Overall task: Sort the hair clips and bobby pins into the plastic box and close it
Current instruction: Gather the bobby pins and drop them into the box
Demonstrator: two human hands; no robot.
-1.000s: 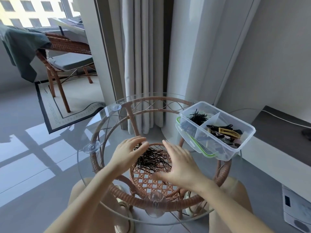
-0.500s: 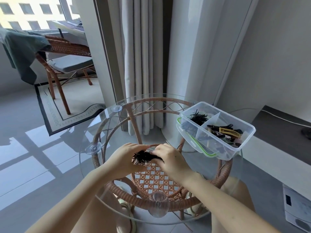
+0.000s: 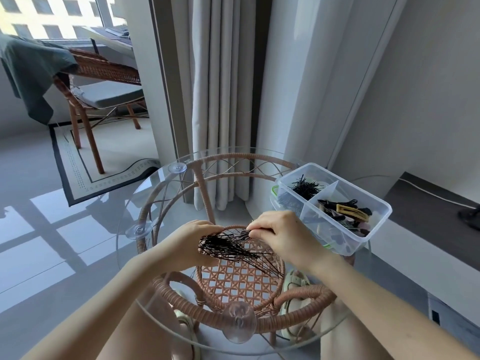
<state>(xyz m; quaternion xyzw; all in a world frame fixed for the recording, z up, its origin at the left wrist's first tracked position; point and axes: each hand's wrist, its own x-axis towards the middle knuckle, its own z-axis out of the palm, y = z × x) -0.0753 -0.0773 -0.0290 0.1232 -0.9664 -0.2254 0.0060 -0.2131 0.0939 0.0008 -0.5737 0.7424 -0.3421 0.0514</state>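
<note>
A bunch of black bobby pins fans out over the middle of the round glass table. My left hand cups the bunch from the left, fingers curled round it. My right hand pinches the pins' upper ends from the right. The clear plastic box stands open at the table's right edge, with two compartments: bobby pins in the far one, black and tan hair clips in the near one. A green-rimmed lid lies under or behind the box.
The glass top sits on a rattan frame with suction cups. Grey curtains hang behind. A rattan chair with a green cloth stands at the far left. A dark low bench is on the right.
Both hands closed in on the scattered pins and gathered them into a bunch. The bunch now fans out between the hands, and my right hand has shifted slightly toward the box.
</note>
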